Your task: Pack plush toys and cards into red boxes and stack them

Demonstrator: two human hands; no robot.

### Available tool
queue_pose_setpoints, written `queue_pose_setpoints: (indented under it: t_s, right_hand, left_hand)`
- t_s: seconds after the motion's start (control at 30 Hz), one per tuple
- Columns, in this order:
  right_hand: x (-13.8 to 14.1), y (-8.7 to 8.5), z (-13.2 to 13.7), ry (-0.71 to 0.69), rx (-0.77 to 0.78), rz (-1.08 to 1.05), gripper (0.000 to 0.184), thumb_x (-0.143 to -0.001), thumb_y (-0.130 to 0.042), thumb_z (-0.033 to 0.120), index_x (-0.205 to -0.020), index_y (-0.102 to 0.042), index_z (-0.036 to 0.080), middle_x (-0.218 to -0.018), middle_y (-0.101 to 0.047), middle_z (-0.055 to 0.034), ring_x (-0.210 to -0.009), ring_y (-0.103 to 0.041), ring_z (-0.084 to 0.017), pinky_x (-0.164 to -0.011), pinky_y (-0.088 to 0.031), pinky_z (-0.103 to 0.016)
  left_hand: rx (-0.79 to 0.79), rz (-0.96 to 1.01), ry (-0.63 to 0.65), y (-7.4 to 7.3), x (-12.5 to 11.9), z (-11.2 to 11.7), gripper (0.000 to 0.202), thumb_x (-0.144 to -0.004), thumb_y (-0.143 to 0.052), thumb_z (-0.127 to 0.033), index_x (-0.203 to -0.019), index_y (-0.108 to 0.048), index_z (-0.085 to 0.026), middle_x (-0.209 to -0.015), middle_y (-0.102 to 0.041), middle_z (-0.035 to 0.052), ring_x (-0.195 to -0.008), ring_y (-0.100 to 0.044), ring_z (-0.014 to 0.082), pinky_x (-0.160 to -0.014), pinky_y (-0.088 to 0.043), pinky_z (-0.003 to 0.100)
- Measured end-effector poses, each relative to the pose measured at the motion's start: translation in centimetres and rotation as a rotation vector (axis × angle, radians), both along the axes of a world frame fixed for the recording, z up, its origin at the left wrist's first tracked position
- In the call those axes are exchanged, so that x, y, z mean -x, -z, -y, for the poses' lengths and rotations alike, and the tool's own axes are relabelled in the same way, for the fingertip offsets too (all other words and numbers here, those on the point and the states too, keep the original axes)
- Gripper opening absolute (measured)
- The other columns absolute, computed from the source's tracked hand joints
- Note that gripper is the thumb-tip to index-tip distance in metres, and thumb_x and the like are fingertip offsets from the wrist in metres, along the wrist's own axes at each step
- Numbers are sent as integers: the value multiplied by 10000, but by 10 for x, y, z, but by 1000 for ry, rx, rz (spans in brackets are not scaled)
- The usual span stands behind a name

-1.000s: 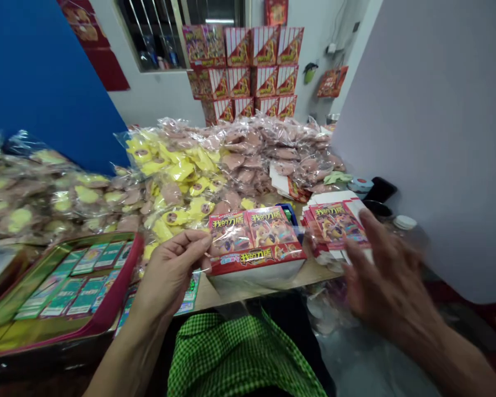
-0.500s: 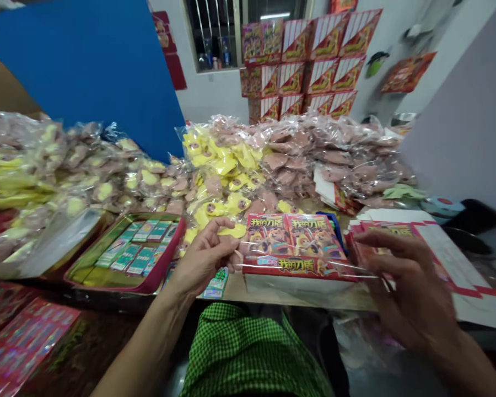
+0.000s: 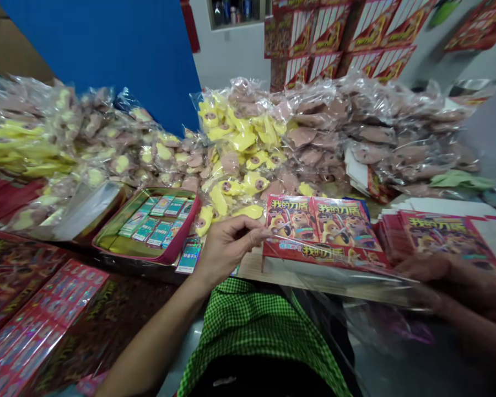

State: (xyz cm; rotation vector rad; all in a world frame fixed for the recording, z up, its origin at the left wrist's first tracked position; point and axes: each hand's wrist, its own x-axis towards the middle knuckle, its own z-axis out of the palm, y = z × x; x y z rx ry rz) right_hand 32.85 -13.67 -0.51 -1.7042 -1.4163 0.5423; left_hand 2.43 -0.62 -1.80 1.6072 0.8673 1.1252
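A red printed display box with cartoon figures and yellow lettering sits on the table before me. Across its front stretches a clear plastic bag, pulled taut from side to side. My left hand, at the box's left end, pinches one side of the bag between thumb and fingers. At the right, my right hand grips the other end; it is blurred and its fingertips are partly hidden. The bag's lower part hangs below the table edge.
A pink-rimmed tin with green cards stands left. Behind lie heaps of bagged yellow toys and brown toys. Flat printed cartons are stacked right. Red printed sheets lie lower left. More boxes are stacked by the wall.
My view has tilted down, so the scene sits higher and farther right. The right hand has moved outward and lower, and the bag's edge is drawn longer across the box front.
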Motion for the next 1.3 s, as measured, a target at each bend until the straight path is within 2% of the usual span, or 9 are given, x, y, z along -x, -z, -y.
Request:
queue_pose_setpoints:
  t_s: [0.1,0.23,0.33,0.43,0.57,0.67,0.9,1.13,1.3]
  right_hand:
    - [-1,-5,0,1,186,-144,336,-846,-687,633,-842,-692,296,-801,-684,-23,-705,-620,-214,-583,-468,-301]
    - [-25,8,-12,-54,198,-158,396,-784,-739,676,-776,-690,283,-718,-648,-46,-612,-576,-204,-520,-447,-305]
    - [-46,22,-21,-70,250,-129,445,-780,-746,691,-661,-630,278,-607,-545,-42,-522,-479,-178,-462,-369,-308]
    - [-54,26,-22,-56,298,-97,538,-795,-707,736,-592,-542,265,-570,-459,-37,-494,-391,-165,-455,-304,-326]
    - [-49,24,-19,-74,290,-65,491,-833,-653,745,-664,-592,288,-614,-497,-51,-541,-433,-188,-500,-358,-343]
    - [-52,26,-20,-75,298,-50,477,-845,-636,747,-701,-626,292,-642,-531,-58,-569,-488,-201,-504,-403,-337]
    - [-68,35,-25,-118,367,-64,533,-782,-661,792,-714,-619,264,-619,-544,-42,-543,-481,-191,-479,-436,-306]
    - [-62,33,-24,-69,390,-49,606,-731,-660,842,-668,-592,244,-594,-523,-23,-541,-462,-178,-475,-414,-280]
    - [-37,17,-22,-28,301,-42,603,-780,-632,821,-626,-560,242,-598,-481,-22,-549,-411,-173,-485,-353,-296]
  left_hand:
    - [313,23,141,-10,2,1,167,-836,-768,-320,-824,-768,-154,-645,-675,7,-532,-552,80,-531,-463,205]
    - [451,18,197,-10,3,-4,194,-760,-795,-271,-913,-789,-151,-741,-738,31,-603,-622,86,-605,-507,210]
    - [435,-45,184,-6,1,-8,201,-757,-790,-333,-809,-769,-141,-629,-681,6,-534,-565,71,-536,-449,192]
    - [379,-123,160,-4,0,-11,307,-752,-786,-426,-674,-693,-144,-538,-589,-29,-468,-474,55,-465,-358,183]
    - [331,-193,165,-3,1,-12,375,-759,-770,-467,-616,-628,-151,-513,-521,-52,-468,-416,46,-468,-306,186]
    - [350,-209,204,-3,3,-12,369,-760,-755,-476,-634,-624,-155,-530,-525,-50,-483,-412,52,-478,-296,195]
    - [404,-208,206,1,4,-13,351,-732,-771,-466,-648,-610,-165,-537,-520,-57,-486,-422,60,-488,-319,208]
    - [433,-199,200,5,3,-18,378,-715,-794,-487,-639,-610,-166,-532,-527,-56,-473,-416,56,-475,-314,211]
    - [417,-199,212,4,2,-18,412,-721,-793,-484,-594,-555,-173,-529,-477,-71,-474,-382,45,-478,-294,209]
